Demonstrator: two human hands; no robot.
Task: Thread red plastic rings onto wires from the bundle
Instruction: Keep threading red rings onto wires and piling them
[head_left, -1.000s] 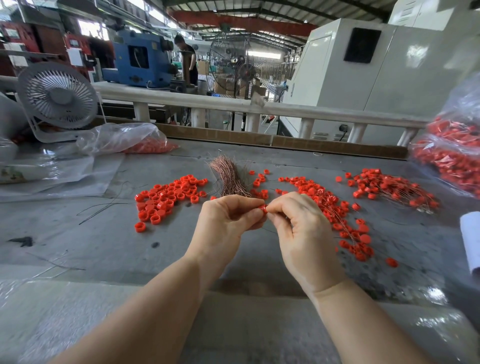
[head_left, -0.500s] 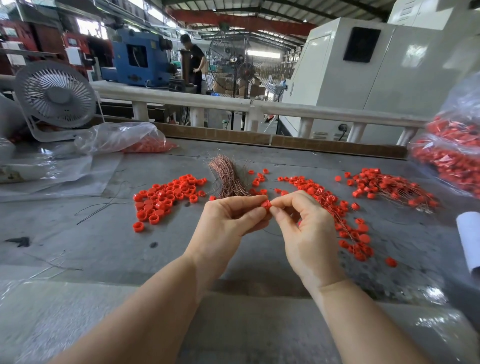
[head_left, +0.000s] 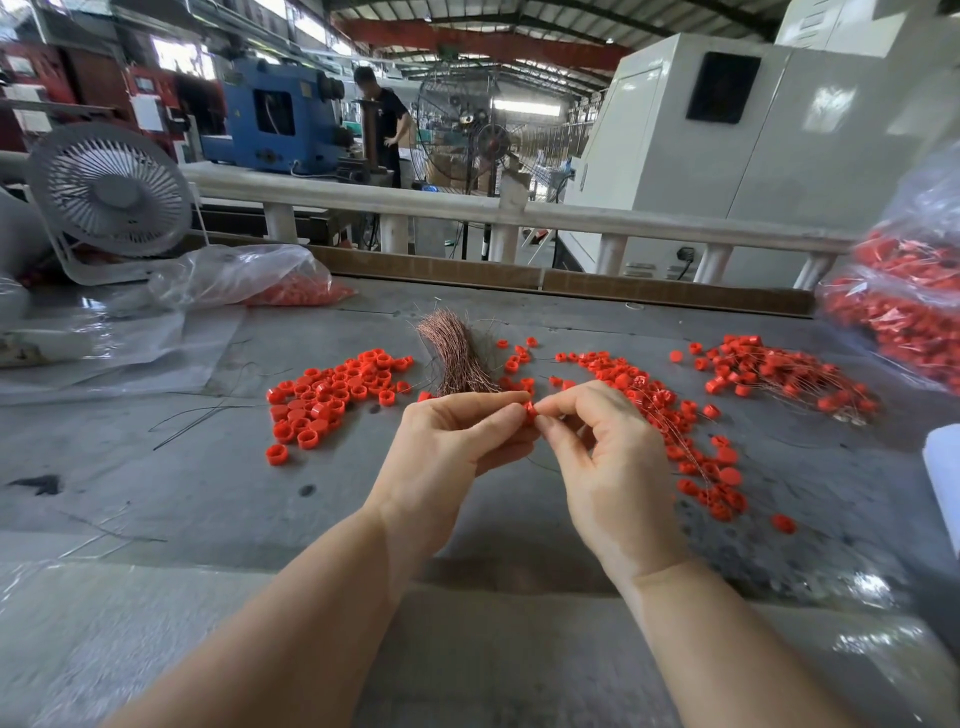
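Red plastic ring (head_left: 529, 413) is sitting pinched between both hands just in front of the copper wire bundle (head_left: 457, 358), raised off the grey worktable (head_left: 208, 493). In the head view, the left hand (head_left: 457, 447) is curling its fingers with thumb and forefinger closing on the ring's left side, while the right hand (head_left: 608, 467) is pinching the ring's right side between thumb and forefinger, its other fingers bending loosely underneath. A thin wire is showing faintly below the hands, but whether it is passing through the ring cannot be told. Left of the wire bundle, a pile of loose red rings (head_left: 332, 400) is lying on the table. Right of the bundle, a strip of rings with fine wires (head_left: 675, 431) is trailing toward the near edge, and farther right a heap of threaded rings (head_left: 779, 374) is resting. A clear bag of red rings (head_left: 904, 306) is standing at the far right of the bundle, and another plastic bag (head_left: 244, 278) is lying to its far left beside a white desk fan (head_left: 109, 192). Behind the bundle, a white railing (head_left: 519, 213) is running across, with a person (head_left: 384, 119) standing beyond it.
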